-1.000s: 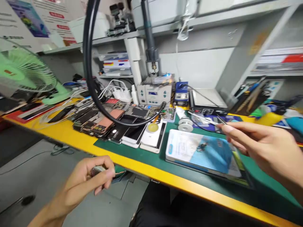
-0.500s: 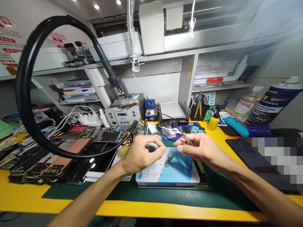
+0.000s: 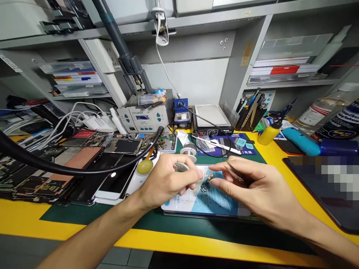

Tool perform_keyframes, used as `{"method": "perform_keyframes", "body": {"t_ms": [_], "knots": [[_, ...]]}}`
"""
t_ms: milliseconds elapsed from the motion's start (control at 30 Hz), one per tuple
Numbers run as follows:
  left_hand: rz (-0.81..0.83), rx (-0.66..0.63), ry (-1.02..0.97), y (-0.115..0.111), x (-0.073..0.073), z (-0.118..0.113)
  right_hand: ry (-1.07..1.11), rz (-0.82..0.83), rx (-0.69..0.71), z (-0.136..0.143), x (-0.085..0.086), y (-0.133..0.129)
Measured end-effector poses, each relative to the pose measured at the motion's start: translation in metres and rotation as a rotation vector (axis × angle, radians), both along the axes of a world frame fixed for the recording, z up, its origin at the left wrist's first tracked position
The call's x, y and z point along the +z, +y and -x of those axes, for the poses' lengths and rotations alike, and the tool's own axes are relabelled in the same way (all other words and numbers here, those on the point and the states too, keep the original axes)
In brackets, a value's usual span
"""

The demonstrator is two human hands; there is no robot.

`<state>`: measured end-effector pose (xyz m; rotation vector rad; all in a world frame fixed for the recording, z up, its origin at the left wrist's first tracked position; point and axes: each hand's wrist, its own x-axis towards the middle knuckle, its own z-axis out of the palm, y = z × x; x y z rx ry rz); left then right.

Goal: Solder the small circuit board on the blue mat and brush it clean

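My left hand (image 3: 175,175) is closed over the left side of a blue and white pad (image 3: 179,204), with a round grey-green disc (image 3: 180,167) inside the curl of its fingers. Its thumb and index fingertip are pinched together beside a thin coppery strip. My right hand (image 3: 246,185) holds metal tweezers (image 3: 233,171) between thumb and fingers on the pad's right side. A small dark circuit board (image 3: 206,184) lies on the pad between both hands, close to my right thumb tip. The tweezers' tips are hard to make out.
Stacked phones and parts (image 3: 67,164) fill the left. A thick black hose (image 3: 84,171) crosses in front of them. A solder spool (image 3: 188,150) stands behind the pad. A yellow bottle (image 3: 268,134) and a dark phone (image 3: 316,190) are at right.
The view has tilted down and come closer to the bench. My right fingers have lowered toward the circuit board, and my left hand stays pinched.
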<state>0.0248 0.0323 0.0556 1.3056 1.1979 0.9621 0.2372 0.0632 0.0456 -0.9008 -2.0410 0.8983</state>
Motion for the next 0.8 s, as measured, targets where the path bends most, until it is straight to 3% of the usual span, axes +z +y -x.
{"method": "perform_keyframes", "body": {"t_ms": [167,800], "knots": [[0.044,-0.021,-0.06,0.0024,-0.002,0.0011,-0.044,-0.172,0.031,-0.0001,-0.003,0.0019],[0.13,-0.079,-0.028,0.0001,-0.0013,-0.0009,-0.018,-0.239,0.055,-0.0019,-0.0051,-0.0017]]}}
